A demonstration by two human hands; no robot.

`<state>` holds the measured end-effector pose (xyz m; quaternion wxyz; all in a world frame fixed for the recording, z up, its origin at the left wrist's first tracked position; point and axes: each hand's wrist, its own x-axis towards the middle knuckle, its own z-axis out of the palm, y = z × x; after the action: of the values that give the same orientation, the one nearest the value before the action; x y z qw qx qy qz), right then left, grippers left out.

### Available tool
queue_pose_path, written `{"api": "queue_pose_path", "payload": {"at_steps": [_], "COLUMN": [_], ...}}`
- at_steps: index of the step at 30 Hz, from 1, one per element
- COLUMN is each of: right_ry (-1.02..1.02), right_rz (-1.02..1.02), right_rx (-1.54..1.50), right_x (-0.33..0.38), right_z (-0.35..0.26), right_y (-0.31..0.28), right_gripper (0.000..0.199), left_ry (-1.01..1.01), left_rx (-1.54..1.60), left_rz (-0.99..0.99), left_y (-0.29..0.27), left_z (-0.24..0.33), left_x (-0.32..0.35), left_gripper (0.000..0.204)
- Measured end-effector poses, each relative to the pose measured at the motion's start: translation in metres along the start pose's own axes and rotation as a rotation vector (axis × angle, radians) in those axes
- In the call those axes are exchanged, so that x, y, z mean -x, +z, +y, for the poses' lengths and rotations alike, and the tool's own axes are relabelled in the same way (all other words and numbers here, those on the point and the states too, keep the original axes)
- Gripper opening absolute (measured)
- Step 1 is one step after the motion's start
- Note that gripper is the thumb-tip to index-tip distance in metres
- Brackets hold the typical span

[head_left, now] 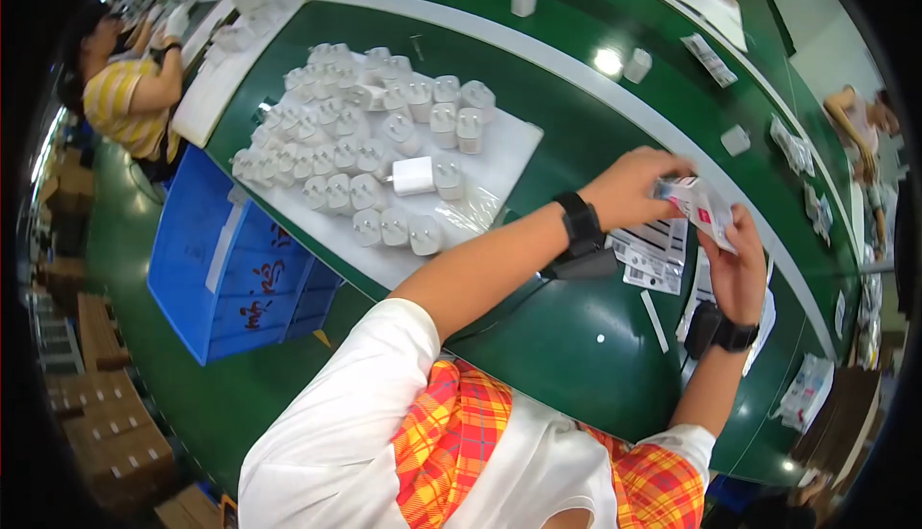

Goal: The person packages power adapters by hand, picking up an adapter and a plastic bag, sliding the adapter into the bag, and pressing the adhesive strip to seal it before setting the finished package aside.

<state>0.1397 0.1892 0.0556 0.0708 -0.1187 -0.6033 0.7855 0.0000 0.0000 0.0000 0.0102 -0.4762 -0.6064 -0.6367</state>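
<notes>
Both hands meet over the right side of the green table. A small white printed package (709, 210) with a pink-red mark is held between them. My left hand (639, 186) reaches across and grips its upper left end, the fingertips partly blurred. My right hand (736, 258) is closed round its right edge, thumb up. Printed label sheets (653, 252) lie on the table just below my hands. A black device (584, 265) sits partly under my left wrist, and another dark object (704, 329) is beside my right wrist.
White plug chargers (395, 227) stand in rows on a white board (519, 150) at the left. A blue bin (213, 265) is below the table's left edge. A conveyor (567, 15) carries spaced chargers and packets (709, 60). A person in yellow stripes (130, 92) works at the far left.
</notes>
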Motion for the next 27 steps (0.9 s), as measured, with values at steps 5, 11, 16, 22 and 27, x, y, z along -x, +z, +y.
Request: {"api": "queue_pose_path", "payload": {"at_steps": [5, 11, 16, 22, 27], "right_ry": [-0.200, 0.018, -0.116, -0.263, -0.545], "right_rz": [-0.115, 0.263, 0.279, 0.190, -0.338], "right_rx": [0.128, 0.407, 0.463, 0.320, 1.295], "right_x": [0.009, 0.005, -0.007, -0.017, 0.017], "right_z": [0.029, 0.043, 0.037, 0.046, 0.010], "right_y": [0.015, 0.032, 0.018, 0.001, 0.023], "right_gripper": [0.039, 0.031, 0.023, 0.017, 0.023], "left_ry": [-0.391, -0.518, -0.447, -0.133, -0.177], "left_rx": [0.128, 0.195, 0.243, -0.316, -0.552], "left_rz": [0.039, 0.031, 0.135, -0.107, -0.583], "left_y": [0.001, 0.018, 0.014, -0.012, -0.015], "left_z": [0.009, 0.011, -0.005, -0.012, 0.006], "left_x": [0.006, 0.016, 0.011, 0.015, 0.022], "left_gripper": [0.033, 0.026, 0.024, 0.017, 0.016]}}
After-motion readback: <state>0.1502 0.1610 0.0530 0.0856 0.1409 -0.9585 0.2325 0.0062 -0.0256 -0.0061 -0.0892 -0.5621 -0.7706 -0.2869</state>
